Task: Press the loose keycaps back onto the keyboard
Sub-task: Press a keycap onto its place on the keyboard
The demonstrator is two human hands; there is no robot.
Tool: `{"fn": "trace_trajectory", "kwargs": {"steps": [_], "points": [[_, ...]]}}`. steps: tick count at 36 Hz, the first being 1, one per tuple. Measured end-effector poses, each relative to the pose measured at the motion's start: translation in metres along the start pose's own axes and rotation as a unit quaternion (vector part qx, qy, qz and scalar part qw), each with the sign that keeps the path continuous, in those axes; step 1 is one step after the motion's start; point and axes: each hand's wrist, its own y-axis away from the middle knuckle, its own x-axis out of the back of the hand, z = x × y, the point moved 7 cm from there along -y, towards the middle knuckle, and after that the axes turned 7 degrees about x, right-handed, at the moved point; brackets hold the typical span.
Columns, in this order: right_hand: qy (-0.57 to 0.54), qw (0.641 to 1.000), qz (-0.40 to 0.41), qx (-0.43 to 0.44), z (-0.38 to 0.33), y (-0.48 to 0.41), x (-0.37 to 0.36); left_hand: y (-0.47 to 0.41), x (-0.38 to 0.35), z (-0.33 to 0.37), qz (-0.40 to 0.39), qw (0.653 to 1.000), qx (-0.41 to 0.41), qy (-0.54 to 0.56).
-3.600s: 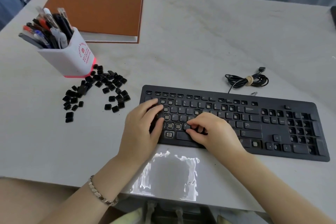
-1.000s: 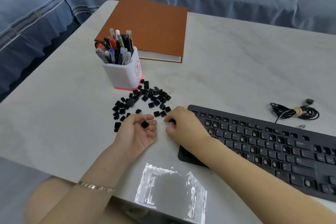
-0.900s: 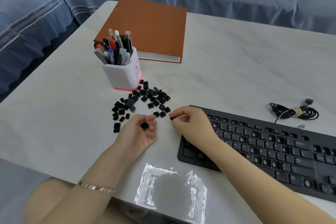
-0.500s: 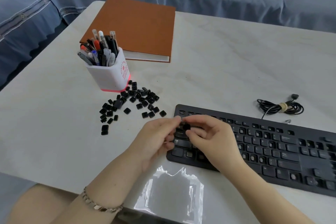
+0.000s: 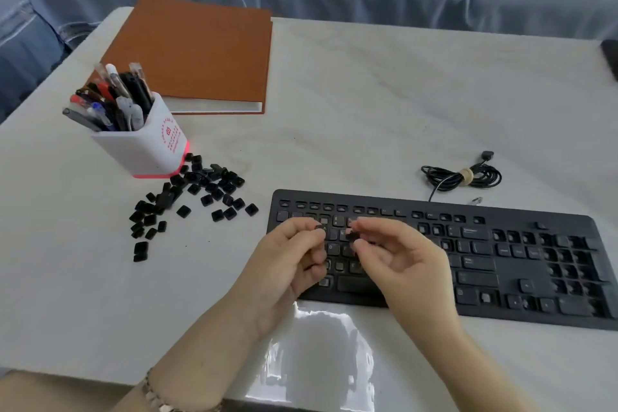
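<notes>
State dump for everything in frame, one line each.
Left hand: pinches left keycap
Right hand: pinches right keycap
Keyboard: flat, some caps missing
Loose keycaps: scattered on table
Pen holder: upright, full
Book: closed
Cable: coiled, tied, unplugged

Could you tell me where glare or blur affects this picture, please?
Head view: bright glare on the plastic sheet at the table edge; keyboard legends soft, mostly unreadable; the keycaps pinched by left hand and right hand slightly blurred.
</notes>
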Motion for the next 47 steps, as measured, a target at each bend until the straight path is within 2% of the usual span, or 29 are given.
{"fn": "trace_trajectory", "kwargs": {"steps": [3, 6, 9, 15, 31, 38, 47], "points": [[-0.062, 0.994, 0.032, -0.088, 0.006, 0.004, 0.012, -0.001, -0.006, -0.005, 0.002, 0.998, 0.024, 0.05], [-0.141, 0.972, 0.047, -0.184, 0.016, 0.01, 0.019, -0.001, -0.012, -0.008, 0.004, 0.998, 0.03, 0.054], [-0.162, 0.962, 0.04, -0.216, 0.017, 0.013, 0.024, -0.001, -0.018, -0.011, 0.0, 0.998, 0.028, 0.051], [-0.057, 0.982, 0.034, -0.176, 0.009, 0.015, 0.038, 0.002, -0.023, -0.017, -0.008, 0.999, 0.021, 0.039], [0.014, 0.994, 0.02, -0.11, 0.008, 0.016, 0.05, 0.001, -0.02, -0.026, 0.039, 0.999, 0.022, -0.005], [0.051, 0.991, 0.018, -0.122, 0.016, 0.018, 0.06, 0.001, -0.01, -0.026, 0.064, 0.997, 0.01, -0.042], [0.193, 0.975, 0.039, -0.102, 0.028, 0.028, 0.116, -0.004, -0.011, -0.029, 0.072, 0.992, -0.012, -0.107]]}}
